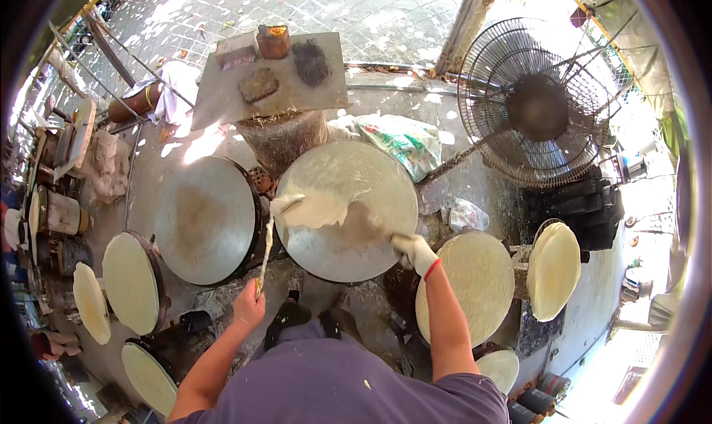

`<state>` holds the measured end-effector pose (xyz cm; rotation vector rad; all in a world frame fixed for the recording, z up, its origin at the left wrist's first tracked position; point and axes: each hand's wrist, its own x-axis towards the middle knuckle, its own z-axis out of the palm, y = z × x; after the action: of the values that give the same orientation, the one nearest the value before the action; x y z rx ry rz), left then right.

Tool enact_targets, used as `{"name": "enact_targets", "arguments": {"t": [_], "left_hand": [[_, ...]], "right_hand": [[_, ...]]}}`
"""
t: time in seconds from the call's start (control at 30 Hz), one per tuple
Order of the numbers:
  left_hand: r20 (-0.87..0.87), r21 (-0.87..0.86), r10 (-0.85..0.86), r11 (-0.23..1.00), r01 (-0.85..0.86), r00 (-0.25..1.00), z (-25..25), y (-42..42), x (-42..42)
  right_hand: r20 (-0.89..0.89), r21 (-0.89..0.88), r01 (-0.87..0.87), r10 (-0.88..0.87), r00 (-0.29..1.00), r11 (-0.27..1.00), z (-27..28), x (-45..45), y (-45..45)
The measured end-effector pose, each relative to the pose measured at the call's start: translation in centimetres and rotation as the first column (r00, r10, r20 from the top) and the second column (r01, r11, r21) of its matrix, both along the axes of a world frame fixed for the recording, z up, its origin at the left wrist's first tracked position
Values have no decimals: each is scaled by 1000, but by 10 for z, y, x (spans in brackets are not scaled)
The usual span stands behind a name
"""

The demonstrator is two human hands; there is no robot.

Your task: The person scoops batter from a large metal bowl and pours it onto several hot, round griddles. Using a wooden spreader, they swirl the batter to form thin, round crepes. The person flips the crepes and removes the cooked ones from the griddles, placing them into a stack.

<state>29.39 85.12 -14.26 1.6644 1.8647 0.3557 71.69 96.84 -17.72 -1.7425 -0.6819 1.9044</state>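
Note:
My left hand (249, 304) grips the handle of a batter-coated stick tool (268, 251). The tool's pale, rounded head (287, 202) is over the left edge of the middle round griddle (334, 262). Pale batter (311, 210) covers most of that griddle's far part, while metal and a brownish patch show on the near side. My right hand (414, 252), in a white glove with a red cuff, is at the griddle's right edge. Its darkened fingers are blurred, and whether they hold anything is unclear.
A left griddle (200, 218) shows bare metal. Batter sheets cover the right griddle (473, 290) and left-side griddle (130, 282). Pale flatbreads rest on stands at right (554, 271) and left (92, 302). A large fan (537, 107), plastic bag (406, 143) and board-topped stand (222, 101) are ahead.

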Motion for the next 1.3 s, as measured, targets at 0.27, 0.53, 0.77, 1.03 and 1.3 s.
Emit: {"name": "enact_targets", "arguments": {"t": [0.27,0.53,0.77,1.03,1.3], "left_hand": [[-168,43,-168,983,178,971,-5,-71,-2],[-222,88,-169,977,192,960,6,-97,15],[-224,100,-220,964,247,950,3,-104,-7],[29,318,-357,889,330,933,24,-73,-52],[746,125,-186,982,140,639,64,-27,-110]], "right_hand": [[-162,27,-302,302,939,953,-28,-47,2],[197,74,-171,154,968,982,-21,-51,-3],[242,-62,87,-70,968,994,8,-57,-49],[-155,51,347,-336,929,936,-11,-101,-171],[-374,129,387,-317,872,913,-6,-322,-149]]}}
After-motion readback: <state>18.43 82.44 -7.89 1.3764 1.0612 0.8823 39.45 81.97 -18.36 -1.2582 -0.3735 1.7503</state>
